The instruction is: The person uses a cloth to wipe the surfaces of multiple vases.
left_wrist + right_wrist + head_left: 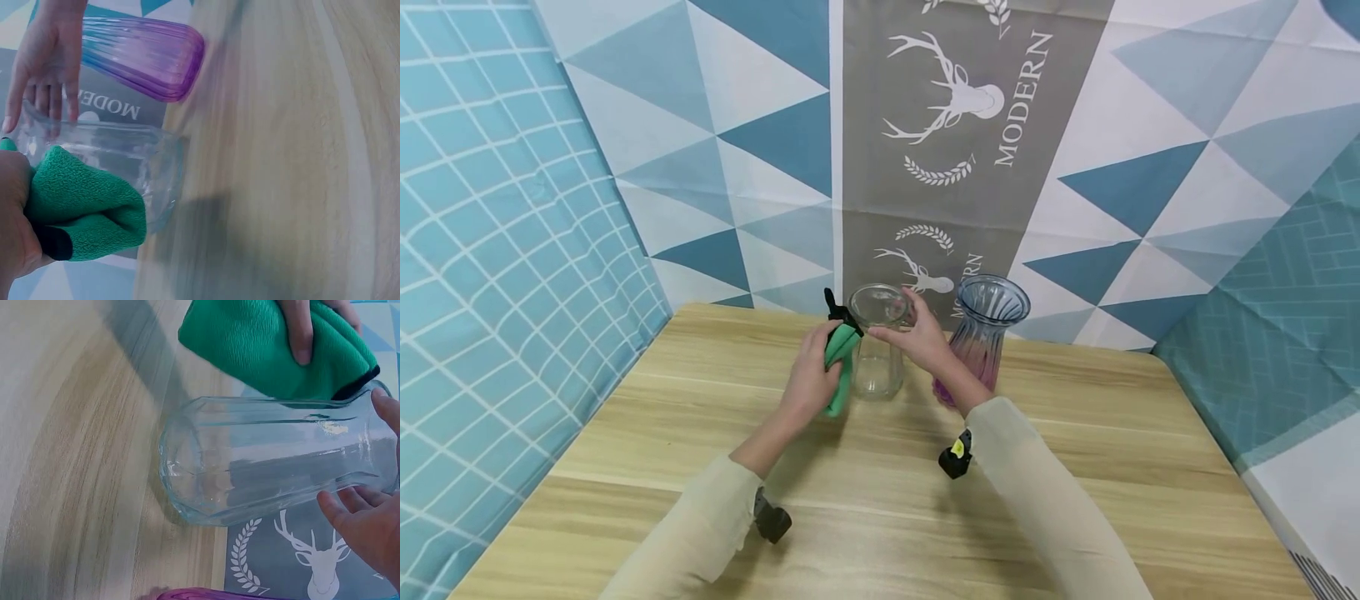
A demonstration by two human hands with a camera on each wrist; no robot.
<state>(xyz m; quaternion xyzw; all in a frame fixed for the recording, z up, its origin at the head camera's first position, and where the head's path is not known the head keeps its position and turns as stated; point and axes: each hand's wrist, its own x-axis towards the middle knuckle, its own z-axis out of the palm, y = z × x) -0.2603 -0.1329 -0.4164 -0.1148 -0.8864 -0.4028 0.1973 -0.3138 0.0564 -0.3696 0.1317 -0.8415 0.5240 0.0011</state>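
A folded green cloth [842, 354] with black edging is gripped in my left hand [811, 377], right at the side of a clear glass vase [877, 375]. The clear vase stands upright on the table, tall and smooth-sided with a wide mouth. My right hand [925, 340] holds it near the rim, the thumb on the near side and the fingers round the other, as the right wrist view shows. In that view the cloth [262, 350] meets the vase's side [275, 450] close to its neck. Part of the left palm is hidden behind the cloth.
A ribbed vase [988, 333], blue at the top and purple below, stands just right of the clear one, close to my right forearm. Behind both, a patterned backdrop [782, 167] rises at the back edge of the wooden table [880, 508].
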